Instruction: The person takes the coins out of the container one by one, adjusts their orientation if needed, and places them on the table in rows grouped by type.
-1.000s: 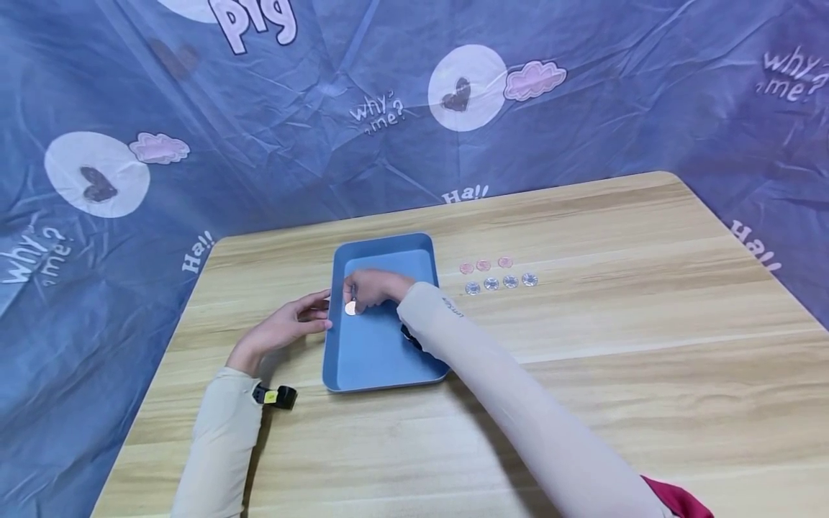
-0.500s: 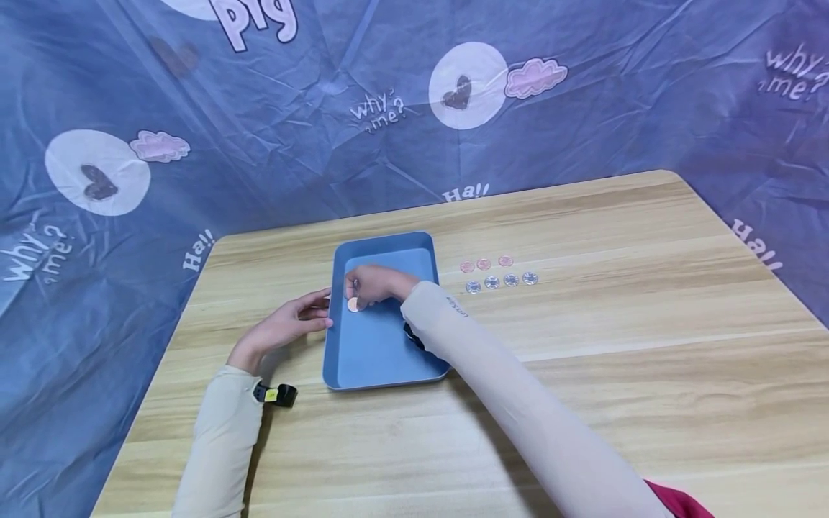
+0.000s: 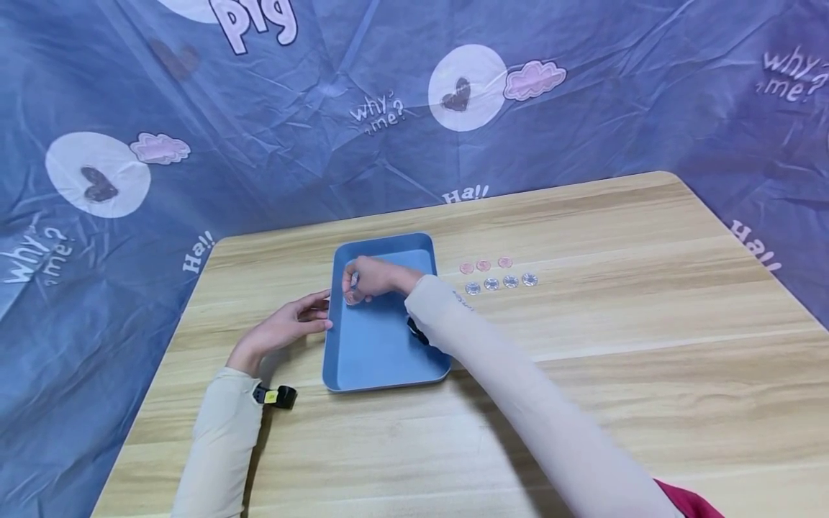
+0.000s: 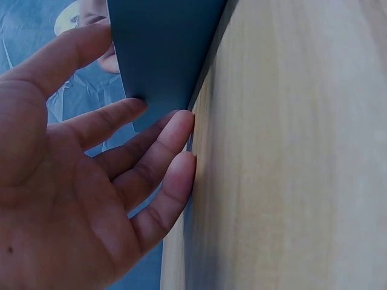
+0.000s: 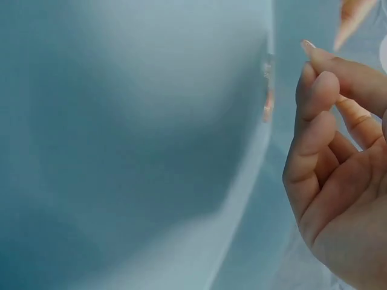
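Observation:
A blue tray [image 3: 388, 360] lies on the wooden table. Inside its left part is my right hand [image 3: 376, 276], fingers loosely curled. Below the fingertips a copper-coloured coin [image 3: 352, 298] and a silvery coin [image 3: 355, 278] show close together. From the right wrist, those coins [image 5: 268, 99] appear edge-on at the tray floor, left of and apart from my right hand [image 5: 338, 145]; no coin shows in its fingers. My left hand [image 3: 288, 327] touches the tray's left side. The left wrist view has its extended fingers [image 4: 160, 142] against the tray wall [image 4: 163, 54].
On the table right of the tray, three reddish coins [image 3: 483, 265] form a row, with several silver coins [image 3: 491, 284] in a row nearer me. A blue printed cloth [image 3: 291, 144] hangs behind the table's far edge [image 3: 550, 191].
My right hand has shifted slightly away from me inside the tray, and the coin under its fingers sits a little farther away than before. My left hand keeps its place.

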Tool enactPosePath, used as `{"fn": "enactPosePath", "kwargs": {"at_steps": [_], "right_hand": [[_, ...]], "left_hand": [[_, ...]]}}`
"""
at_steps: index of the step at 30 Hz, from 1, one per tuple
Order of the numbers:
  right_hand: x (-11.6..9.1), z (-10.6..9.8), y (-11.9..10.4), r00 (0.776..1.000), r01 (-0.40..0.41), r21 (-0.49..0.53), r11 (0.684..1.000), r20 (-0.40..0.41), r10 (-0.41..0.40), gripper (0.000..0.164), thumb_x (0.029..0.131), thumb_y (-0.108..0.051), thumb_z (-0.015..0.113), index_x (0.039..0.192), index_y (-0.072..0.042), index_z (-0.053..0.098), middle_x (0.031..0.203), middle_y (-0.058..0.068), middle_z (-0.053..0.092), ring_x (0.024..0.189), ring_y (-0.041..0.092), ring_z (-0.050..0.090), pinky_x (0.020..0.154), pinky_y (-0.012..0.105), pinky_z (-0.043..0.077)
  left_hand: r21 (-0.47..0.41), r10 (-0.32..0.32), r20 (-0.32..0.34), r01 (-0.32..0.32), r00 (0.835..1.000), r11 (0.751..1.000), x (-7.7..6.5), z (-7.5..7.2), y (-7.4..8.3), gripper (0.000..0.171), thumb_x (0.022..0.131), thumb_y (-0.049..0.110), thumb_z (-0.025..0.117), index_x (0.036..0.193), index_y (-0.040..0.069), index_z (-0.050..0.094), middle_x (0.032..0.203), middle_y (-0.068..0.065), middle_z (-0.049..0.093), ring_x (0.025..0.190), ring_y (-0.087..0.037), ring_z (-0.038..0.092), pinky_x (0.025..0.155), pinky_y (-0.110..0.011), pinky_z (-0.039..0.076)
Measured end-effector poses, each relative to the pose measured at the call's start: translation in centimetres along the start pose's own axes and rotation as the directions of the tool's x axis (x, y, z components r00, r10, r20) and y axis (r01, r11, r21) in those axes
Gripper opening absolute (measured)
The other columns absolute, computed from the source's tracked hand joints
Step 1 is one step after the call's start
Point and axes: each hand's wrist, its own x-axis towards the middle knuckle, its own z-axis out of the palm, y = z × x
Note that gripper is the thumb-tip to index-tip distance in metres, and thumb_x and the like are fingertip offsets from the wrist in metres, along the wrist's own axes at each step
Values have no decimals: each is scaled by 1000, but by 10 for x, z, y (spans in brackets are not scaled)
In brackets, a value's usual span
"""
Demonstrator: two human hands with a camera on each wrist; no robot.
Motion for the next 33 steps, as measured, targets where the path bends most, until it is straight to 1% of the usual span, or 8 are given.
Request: {"fn": "enactPosePath", "kwargs": {"at_steps": [4, 10, 14, 17, 22, 24, 28, 33], "right_hand": [[-2, -9, -6, 1000, 15, 27, 1000, -20, -15, 12, 89, -9, 66, 100, -10, 63, 83, 5, 66, 67, 17, 59, 63, 25, 49], [-12, -23, -12, 999, 37, 117, 992, 5, -37, 12, 92, -11, 63, 103, -9, 61, 99, 19, 71, 86, 34, 64, 79, 39, 54], [-19, -35, -13, 998, 62, 119, 991, -5, -62, 12, 92, -7, 62, 104, -6, 60, 100, 24, 68, 73, 26, 59, 84, 46, 53], [-24, -46, -12, 997, 75, 101, 992, -37, -72, 13, 90, -5, 62, 103, -6, 61, 88, 17, 68, 65, 17, 55, 75, 44, 53], [-34, -60, -8, 993, 81, 100, 992, -91, -72, 14, 90, -10, 66, 103, -8, 62, 73, 3, 64, 67, 20, 58, 60, 30, 45], [-38, -64, -5, 992, 86, 106, 991, -105, -75, 15, 90, -12, 67, 103, -8, 63, 72, 2, 64, 68, 20, 58, 60, 28, 45], [-45, -67, 3, 991, 92, 119, 989, -113, -78, 17, 89, -16, 68, 103, -8, 62, 74, 2, 65, 68, 22, 58, 65, 35, 47], [-52, -74, 11, 993, 88, 134, 987, -95, -76, 19, 89, -17, 70, 103, -8, 62, 79, 4, 68, 69, 24, 59, 63, 30, 47]], "left_hand": [[-2, -2, 3, 2, 1000, 1000, 0, 0, 0, 74, 96, 25, 60, 153, 2, 20, 147, -27, 38, 133, -40, 44, 108, -46, 42], [-1, 6, 6, -6, 1000, 1000, 1, 0, 0, 74, 96, 25, 60, 153, 1, 19, 146, -28, 39, 133, -40, 44, 109, -47, 42], [11, 10, 2, -10, 1000, 1000, 1, 1, 0, 73, 96, 25, 60, 153, 1, 20, 146, -28, 40, 132, -40, 44, 109, -47, 42], [24, 17, -4, -16, 1000, 1000, 1, 1, 0, 73, 96, 26, 60, 153, 1, 21, 145, -28, 41, 132, -40, 45, 109, -47, 42], [26, 20, -8, -19, 1000, 999, 0, 0, 0, 72, 96, 25, 60, 153, 1, 21, 145, -28, 42, 132, -41, 45, 109, -47, 42], [27, 17, -7, -16, 1000, 1000, 0, 0, 0, 72, 96, 25, 60, 153, 1, 21, 145, -28, 41, 132, -40, 45, 109, -47, 42], [28, 10, -6, -10, 1000, 1000, 0, 0, 0, 73, 96, 26, 60, 153, 2, 21, 145, -27, 42, 132, -40, 45, 109, -48, 40], [21, 5, -7, -5, 1000, 1000, 0, 0, -1, 75, 95, 27, 61, 153, 3, 21, 146, -26, 41, 132, -39, 46, 110, -49, 39]]}}
